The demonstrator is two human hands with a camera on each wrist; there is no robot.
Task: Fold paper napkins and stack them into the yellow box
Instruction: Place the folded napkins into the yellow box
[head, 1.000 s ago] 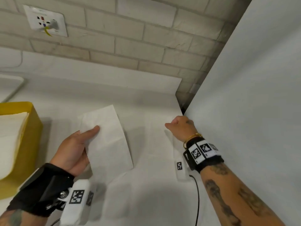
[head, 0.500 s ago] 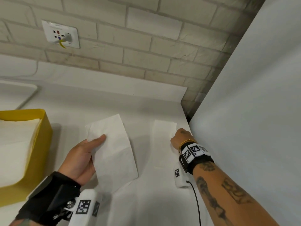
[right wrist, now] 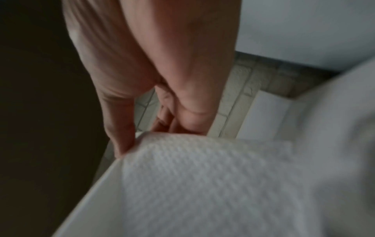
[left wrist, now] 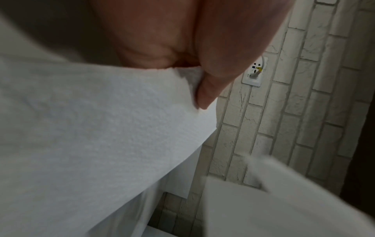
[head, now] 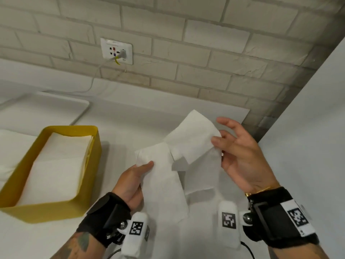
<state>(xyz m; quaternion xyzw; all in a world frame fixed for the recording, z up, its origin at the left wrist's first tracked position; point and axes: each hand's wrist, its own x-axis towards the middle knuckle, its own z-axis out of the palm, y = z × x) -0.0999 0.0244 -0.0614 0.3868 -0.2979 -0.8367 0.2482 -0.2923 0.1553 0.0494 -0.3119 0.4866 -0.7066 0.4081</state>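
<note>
My left hand (head: 137, 174) holds a folded white napkin (head: 164, 180) above the table, thumb on its top face; the left wrist view shows that thumb (left wrist: 211, 89) pressing the napkin (left wrist: 101, 136). My right hand (head: 229, 146) pinches a second folded napkin (head: 192, 136) by its right edge, lifted and tilted over the first one's upper corner. In the right wrist view the fingers (right wrist: 121, 128) grip this napkin (right wrist: 202, 176). The yellow box (head: 89, 176) stands at the left with folded napkins (head: 59, 165) stacked inside.
Another napkin (head: 203, 176) lies flat on the white table under my hands. A white tray (head: 46, 109) sits behind the box. A brick wall with a socket (head: 116, 51) is at the back, a white panel (head: 308, 137) on the right.
My right hand has picked up the second napkin from the table by the panel and brought it left and up toward the first. The view has swung left, showing more of the box.
</note>
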